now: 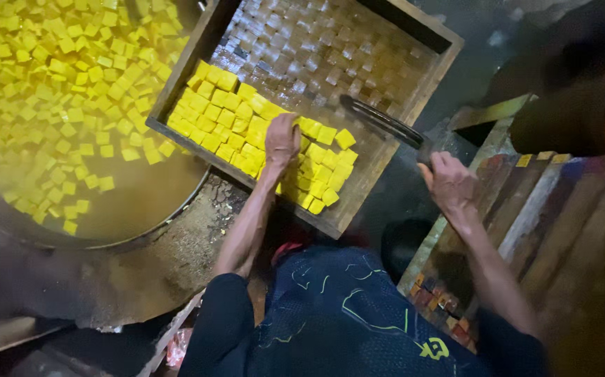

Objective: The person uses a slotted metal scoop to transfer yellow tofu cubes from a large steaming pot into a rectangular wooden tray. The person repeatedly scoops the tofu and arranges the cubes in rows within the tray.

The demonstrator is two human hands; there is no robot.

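A wooden tray [379,164] lies in front of me, tilted, with a grooved grid floor. Several yellow tofu cubes [222,112] are packed into its near left part. My left hand [281,139] rests palm down on the cubes near their right edge, fingers spread over them. My right hand [449,181] is closed on the handle of a long dark flat tool [383,122] whose blade reaches over the bare part of the tray. My dark blue clothing fills the lower middle.
A big round vat [135,230] at the left holds yellow liquid with several floating yellow cubes [58,77]. Stacked wooden boards [547,209] stand at the right. The floor below the vat rim is wet and gritty.
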